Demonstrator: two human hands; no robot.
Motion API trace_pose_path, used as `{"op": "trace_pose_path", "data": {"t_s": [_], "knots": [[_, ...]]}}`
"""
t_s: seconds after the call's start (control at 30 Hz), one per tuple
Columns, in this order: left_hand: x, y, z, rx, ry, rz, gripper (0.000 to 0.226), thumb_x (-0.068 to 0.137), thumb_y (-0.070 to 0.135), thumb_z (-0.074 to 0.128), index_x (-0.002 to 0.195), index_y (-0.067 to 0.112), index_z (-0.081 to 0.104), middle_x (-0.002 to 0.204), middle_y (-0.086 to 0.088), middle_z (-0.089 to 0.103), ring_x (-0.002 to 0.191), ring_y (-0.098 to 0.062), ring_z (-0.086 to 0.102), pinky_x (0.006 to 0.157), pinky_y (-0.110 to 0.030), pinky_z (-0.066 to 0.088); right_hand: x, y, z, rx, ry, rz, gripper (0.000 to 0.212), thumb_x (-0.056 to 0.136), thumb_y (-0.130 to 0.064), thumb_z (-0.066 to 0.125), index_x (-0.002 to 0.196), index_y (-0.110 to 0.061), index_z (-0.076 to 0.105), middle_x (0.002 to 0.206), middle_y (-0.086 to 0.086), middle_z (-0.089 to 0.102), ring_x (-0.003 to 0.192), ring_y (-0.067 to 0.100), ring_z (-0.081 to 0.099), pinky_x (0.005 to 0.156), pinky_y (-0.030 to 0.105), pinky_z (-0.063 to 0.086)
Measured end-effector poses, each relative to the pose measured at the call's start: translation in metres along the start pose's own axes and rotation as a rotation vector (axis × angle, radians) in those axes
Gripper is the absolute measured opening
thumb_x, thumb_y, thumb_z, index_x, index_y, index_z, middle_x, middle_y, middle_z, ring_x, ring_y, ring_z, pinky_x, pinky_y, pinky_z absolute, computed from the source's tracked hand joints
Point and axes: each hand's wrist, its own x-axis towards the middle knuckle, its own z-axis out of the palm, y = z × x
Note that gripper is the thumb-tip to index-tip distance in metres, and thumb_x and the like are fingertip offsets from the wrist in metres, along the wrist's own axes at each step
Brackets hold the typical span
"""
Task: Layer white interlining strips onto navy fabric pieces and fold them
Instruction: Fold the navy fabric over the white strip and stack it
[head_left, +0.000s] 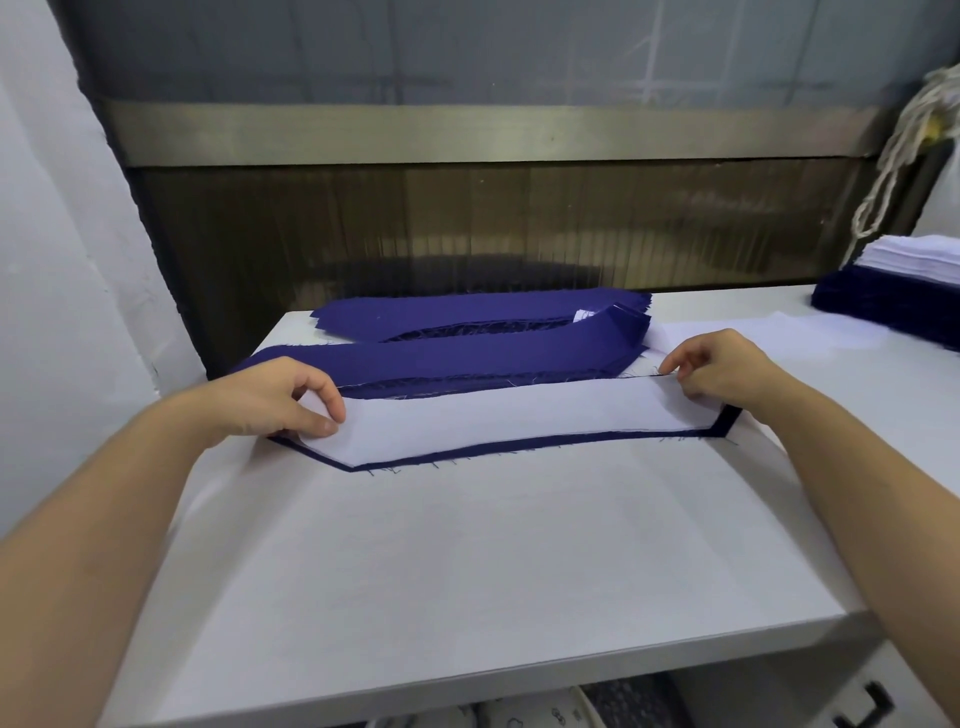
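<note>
A long white interlining strip (498, 418) lies on a navy fabric piece (519, 448), whose dark edge shows along the strip's near side and at its right tip. My left hand (283, 397) pinches the strip's left end between thumb and fingers. My right hand (722, 366) pinches the strip's far right corner. Just behind lies a folded stack of navy pieces (467, 343) with a bit of white showing inside its fold.
The work lies on a white table (493, 561) with its front edge near me. At the far right stands a pile of navy pieces topped with white strips (904, 280). A dark machine panel (493, 223) rises behind the table. A wall closes the left side.
</note>
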Motion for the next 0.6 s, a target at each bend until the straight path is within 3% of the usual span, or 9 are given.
{"op": "trace_pose_path", "data": {"t_s": [0.2,0.4,0.47,0.6], "knots": [[0.0020,-0.0046,0.0013,-0.015,-0.003,0.018,0.013,0.083,0.008,0.069,0.084,0.021,0.068,0.104,0.001,0.060,0.096,-0.017,0.056,0.075,-0.019,0.046,-0.0008,-0.0005,0.0001,-0.010,-0.010,0.011,0.032,0.074,0.013,0.048,0.081,-0.011,0.070,0.062,0.002,0.050,0.061,0.016,0.044,0.056,0.023,0.037],[0.0047,-0.0059,0.0008,-0.010,0.028,0.030,0.016,0.081,0.010,0.071,0.087,0.024,0.067,0.102,0.012,0.054,0.092,-0.011,0.053,0.070,-0.015,0.045,0.0048,0.0046,-0.0010,-0.140,0.055,0.077,0.020,0.079,0.000,0.058,0.081,-0.016,0.070,0.082,0.006,0.060,0.090,0.026,0.052,0.073,0.027,0.039],[0.0053,-0.0055,0.0012,0.026,0.051,0.041,0.017,0.081,0.009,0.072,0.086,0.024,0.067,0.100,0.012,0.054,0.088,-0.011,0.054,0.067,-0.015,0.044,0.0067,0.0064,0.0001,-0.226,0.094,0.124,0.023,0.082,-0.006,0.055,0.080,-0.024,0.068,0.079,0.001,0.058,0.102,0.030,0.045,0.076,0.028,0.035],[0.0077,-0.0059,0.0019,0.096,0.117,0.052,0.019,0.081,0.005,0.069,0.076,0.023,0.067,0.090,0.007,0.060,0.084,-0.010,0.055,0.063,-0.014,0.043,0.0041,0.0020,0.0043,-0.435,0.144,0.150,0.026,0.086,-0.014,0.050,0.086,-0.031,0.069,0.083,-0.003,0.052,0.103,0.031,0.037,0.077,0.031,0.034]]}}
